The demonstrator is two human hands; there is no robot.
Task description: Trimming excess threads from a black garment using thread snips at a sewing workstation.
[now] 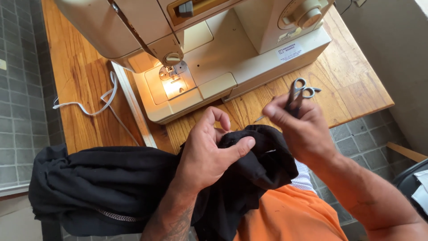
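Wooden table (352, 85) on grey tile. In front of the one sewing machine (209, 49), your left hand (207, 154) pinches the one black garment (111, 183); your right hand (303, 129) grips one pair of scissors (299, 91). Their points may nick cloth or thumb. One white elastic strip (96, 105) lies left of the machine.

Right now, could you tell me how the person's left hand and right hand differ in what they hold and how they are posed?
The left hand pinches a fold of the black fabric between thumb and fingers; the right hand grips small scissors instead. The left hand rests on the cloth, while the right hand is raised above the wooden table, clear of the cloth. Both are bare and closed on something.
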